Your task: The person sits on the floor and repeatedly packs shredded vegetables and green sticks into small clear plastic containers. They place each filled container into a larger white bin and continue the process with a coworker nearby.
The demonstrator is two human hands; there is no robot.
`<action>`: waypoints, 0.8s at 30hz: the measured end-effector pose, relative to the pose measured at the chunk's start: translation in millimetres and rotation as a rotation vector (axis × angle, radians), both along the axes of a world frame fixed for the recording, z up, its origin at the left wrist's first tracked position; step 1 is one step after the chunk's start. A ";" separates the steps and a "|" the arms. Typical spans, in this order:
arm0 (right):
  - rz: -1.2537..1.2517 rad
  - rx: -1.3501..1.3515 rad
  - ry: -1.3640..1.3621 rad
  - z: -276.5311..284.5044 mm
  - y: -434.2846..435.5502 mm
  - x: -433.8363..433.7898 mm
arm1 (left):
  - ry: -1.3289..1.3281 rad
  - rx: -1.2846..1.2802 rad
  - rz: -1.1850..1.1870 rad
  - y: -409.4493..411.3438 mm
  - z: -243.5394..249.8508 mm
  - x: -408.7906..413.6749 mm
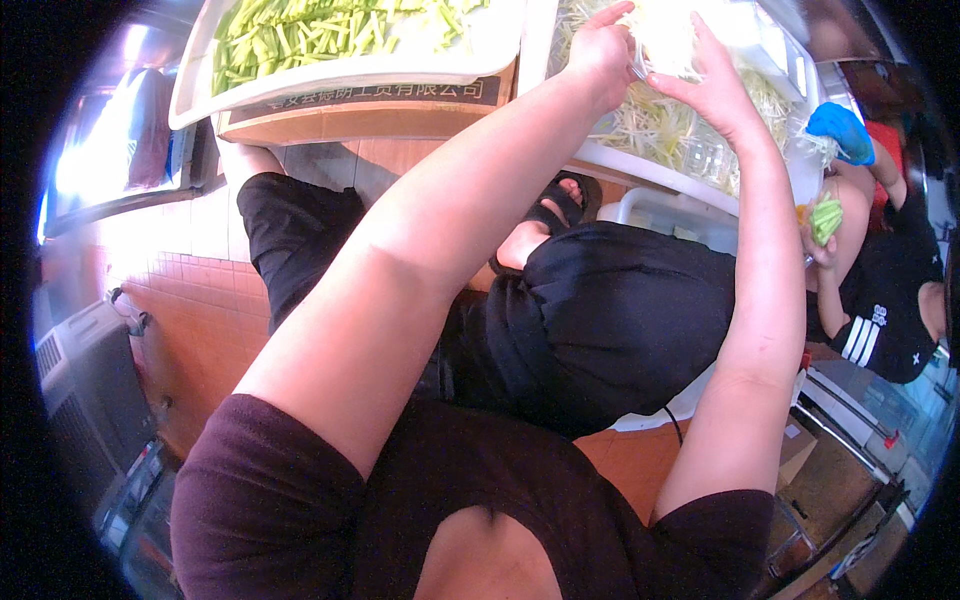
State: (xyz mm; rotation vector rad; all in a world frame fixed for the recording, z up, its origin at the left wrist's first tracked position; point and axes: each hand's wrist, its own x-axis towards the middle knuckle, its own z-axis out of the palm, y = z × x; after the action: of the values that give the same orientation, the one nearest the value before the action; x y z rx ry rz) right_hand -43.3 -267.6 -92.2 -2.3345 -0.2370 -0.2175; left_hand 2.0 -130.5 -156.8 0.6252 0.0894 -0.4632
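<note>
At the top of the view, my left hand is over a white tray of pale shredded vegetable. Its fingers are partly curled. A small shiny thing shows at its fingertips; glare hides what it is and whether the hand grips it. To its right is my right hand, with thumb and fingers spread apart and nothing plainly held. Bright pale strands lie between and beyond the hands. On the left, another white tray holds cut green vegetable stalks.
A cardboard box stands under the left tray. At right, a co-worker's blue-gloved hand holds pale shreds; their other hand holds cut green pieces. A translucent plastic bin is below the right tray. A grey appliance stands far left.
</note>
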 end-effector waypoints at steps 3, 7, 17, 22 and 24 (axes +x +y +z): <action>0.018 -0.119 -0.035 8.1 -0.1 2.3 | 0.031 -0.047 0.060 2.0 16.3 -5.0; -0.060 -0.068 -0.013 12.8 -3.0 5.5 | -0.028 -0.059 0.092 3.6 9.4 0.0; -0.158 0.100 0.108 27.6 -2.0 -3.1 | 0.135 -0.087 0.122 0.9 14.6 -6.1; -0.151 0.341 -0.046 60.6 -16.5 -13.1 | 0.110 0.002 0.124 -4.9 17.5 -10.4; -0.137 0.432 -0.157 53.9 -8.6 -3.9 | 0.091 0.059 0.115 1.1 12.6 -9.8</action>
State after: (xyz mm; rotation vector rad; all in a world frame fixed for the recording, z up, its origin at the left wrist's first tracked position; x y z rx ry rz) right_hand -47.2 -276.1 -38.3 -1.9070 -0.0935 -0.4726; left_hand -7.8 -129.4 -144.2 0.6528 0.2252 -0.3784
